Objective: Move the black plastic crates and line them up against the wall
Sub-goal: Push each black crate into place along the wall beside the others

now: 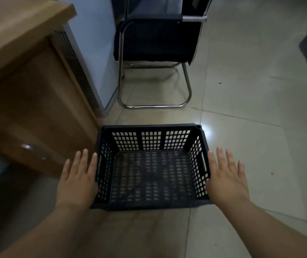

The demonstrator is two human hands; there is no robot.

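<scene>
Forearms at bottom edge; left hand point(77, 180) and right hand point(227, 177) are flat, fingers straight, gripping nothing. Black crate point(150, 140) sits on the floor tiles point(251, 127) at lower centre, empty, squarely between them: one hand at each end wall, equally near. Touching or just beside, can't tell. Long axis looks left-right, handle slot facing the right palm. Chair point(156, 43) directly beyond, desk point(18, 71) at left.

One crate point(149, 127); two hands: left hand point(76, 180), right hand point(226, 178); one chair point(156, 40); one desk point(18, 75).
</scene>
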